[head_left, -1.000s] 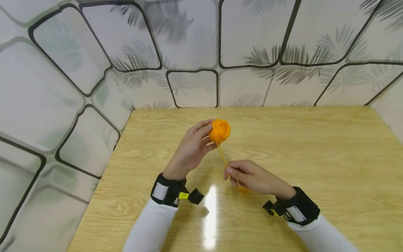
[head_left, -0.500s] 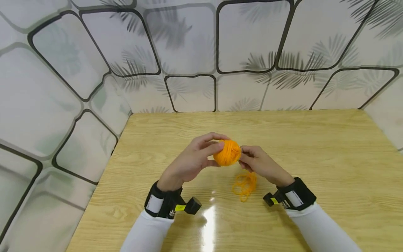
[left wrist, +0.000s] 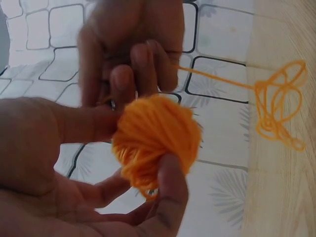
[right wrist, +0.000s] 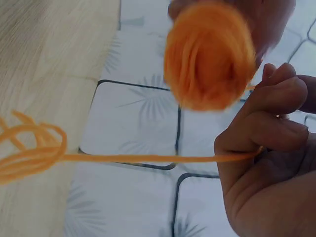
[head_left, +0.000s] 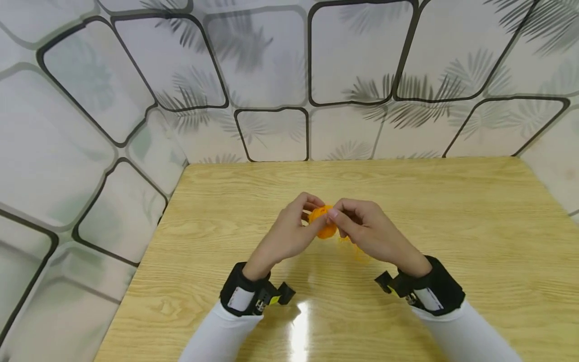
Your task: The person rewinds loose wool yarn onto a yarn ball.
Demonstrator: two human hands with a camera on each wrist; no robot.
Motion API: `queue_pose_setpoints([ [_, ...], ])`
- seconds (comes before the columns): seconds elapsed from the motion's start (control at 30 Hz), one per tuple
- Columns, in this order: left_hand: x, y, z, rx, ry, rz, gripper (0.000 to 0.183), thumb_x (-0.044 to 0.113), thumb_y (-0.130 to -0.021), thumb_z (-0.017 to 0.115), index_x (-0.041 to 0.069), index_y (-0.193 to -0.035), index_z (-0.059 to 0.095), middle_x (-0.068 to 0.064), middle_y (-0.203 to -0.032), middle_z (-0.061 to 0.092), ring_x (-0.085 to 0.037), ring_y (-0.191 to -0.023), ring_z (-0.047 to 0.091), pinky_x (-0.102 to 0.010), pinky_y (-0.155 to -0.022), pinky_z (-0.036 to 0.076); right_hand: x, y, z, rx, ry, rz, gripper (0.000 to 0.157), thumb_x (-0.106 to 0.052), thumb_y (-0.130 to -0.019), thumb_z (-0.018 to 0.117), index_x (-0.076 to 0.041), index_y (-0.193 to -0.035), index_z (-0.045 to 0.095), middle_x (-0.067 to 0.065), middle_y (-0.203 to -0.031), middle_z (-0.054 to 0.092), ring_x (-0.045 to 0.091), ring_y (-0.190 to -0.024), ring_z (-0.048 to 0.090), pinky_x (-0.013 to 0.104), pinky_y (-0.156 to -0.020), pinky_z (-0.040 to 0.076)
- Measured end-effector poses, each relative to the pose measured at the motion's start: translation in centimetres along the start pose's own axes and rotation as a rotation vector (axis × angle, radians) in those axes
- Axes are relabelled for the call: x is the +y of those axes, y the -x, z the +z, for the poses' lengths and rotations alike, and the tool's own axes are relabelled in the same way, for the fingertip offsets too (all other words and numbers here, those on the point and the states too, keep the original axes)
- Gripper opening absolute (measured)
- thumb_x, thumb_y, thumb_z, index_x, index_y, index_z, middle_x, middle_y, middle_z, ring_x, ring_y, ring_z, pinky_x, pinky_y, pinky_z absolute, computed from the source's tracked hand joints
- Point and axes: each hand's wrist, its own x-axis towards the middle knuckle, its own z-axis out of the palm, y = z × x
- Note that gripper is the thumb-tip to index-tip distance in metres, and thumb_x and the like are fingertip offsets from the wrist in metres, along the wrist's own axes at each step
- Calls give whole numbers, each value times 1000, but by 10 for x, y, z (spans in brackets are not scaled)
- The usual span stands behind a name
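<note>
An orange ball of yarn [left wrist: 158,136] is held above the table in my left hand [head_left: 289,234], between thumb and fingertips. Close against its right side, my right hand [head_left: 368,231] pinches the yarn strand [right wrist: 163,158], with fingers curled. In the right wrist view the strand runs from a loose heap of yarn [right wrist: 32,148] into those curled fingers, and a short piece shows between them and the ball. The head view has the loose yarn [head_left: 361,254] partly hidden behind the right hand.
The wooden table [head_left: 217,201] meets a patterned wall covering [head_left: 276,133] at the back and on the left. Black straps with small cameras circle both wrists. A bright light reflection lies on the tabletop near the front.
The left hand has brought the ball nearer and turned it. My right hand has gone from below the ball, round its right side, to its near upper side, carrying the strand.
</note>
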Motion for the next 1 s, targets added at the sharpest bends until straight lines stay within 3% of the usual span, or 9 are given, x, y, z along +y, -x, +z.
queue_pose_setpoints([
  [0.17,-2,-5,-3,114,198,-25,32,30,-93,53,13,-119,48,-8,-117,52,-24,-96,54,-32,-73,49,-8,11,10,-13,18,-28,18,-26,-98,44,-17,-88,56,4,-66,48,14,-46,35,29,-42,31],
  [0.33,-4,-10,-7,164,466,-52,33,21,-93,53,6,-122,46,-17,-113,53,-28,-97,57,-36,-79,49,-6,19,18,-54,-32,7,21,-30,-99,40,-19,-93,57,4,-67,50,14,-46,38,30,-41,35],
  [0.5,-3,-12,-10,174,679,-81,32,19,-93,52,3,-121,47,-20,-114,54,-28,-98,57,-39,-82,47,2,24,26,-131,-113,38,25,-31,-100,38,-15,-96,56,9,-69,50,14,-48,40,30,-42,37],
  [0.6,-2,-11,-13,134,798,-81,33,20,-93,52,3,-120,47,-17,-115,53,-25,-96,56,-39,-84,46,10,24,30,-188,-173,30,26,-28,-100,36,-11,-97,55,12,-70,49,15,-49,39,30,-42,36],
  [0.77,4,-3,-18,-9,923,-79,35,24,-94,51,2,-120,46,-11,-114,51,-21,-94,53,-36,-83,44,31,19,31,-248,-269,26,28,-25,-101,34,-6,-95,54,12,-68,46,19,-50,39,34,-43,36],
  [0.87,8,4,-20,-111,908,-72,36,24,-94,52,2,-121,46,-11,-114,52,-20,-95,53,-36,-85,43,44,15,26,-234,-296,81,30,-29,-100,37,-4,-95,53,13,-68,44,20,-51,39,36,-45,35],
  [1.0,13,13,-20,-230,795,-13,36,22,-95,50,-1,-122,45,-14,-115,51,-21,-98,52,-40,-88,43,58,9,16,-183,-317,185,35,-34,-98,41,-2,-101,53,13,-69,42,19,-53,38,36,-48,35],
])
